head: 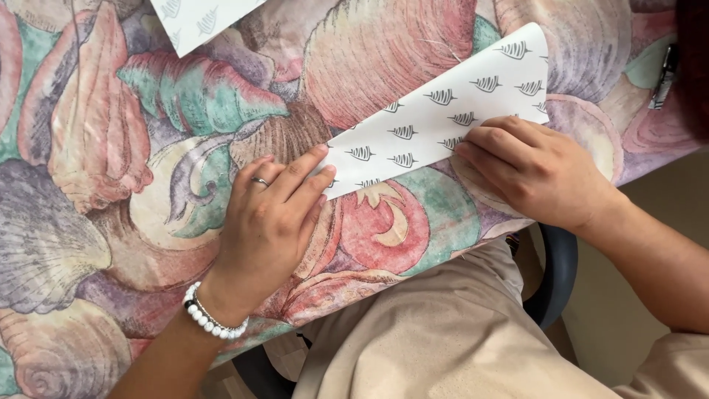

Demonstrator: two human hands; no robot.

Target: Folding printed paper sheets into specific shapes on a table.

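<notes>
The person sits close against the surface (96,148), which is covered by a cloth printed with large shells, and works on a folded sheet of white paper (436,118) patterned with small dark leaf shapes. The sheet lies slanting across the cloth, already doubled over, with a soft rounded fold at its upper right end. The left hand (269,222) lies flat, fingers together and stretched out, their tips pinning the sheet's lower left corner. The right hand (535,170) is bent over the lower edge, fingers curled together and bearing down on the paper. I would judge the crease only partly pressed. A second patterned sheet (196,18) lies well apart at the top edge, and nothing crowds the hands.
</notes>
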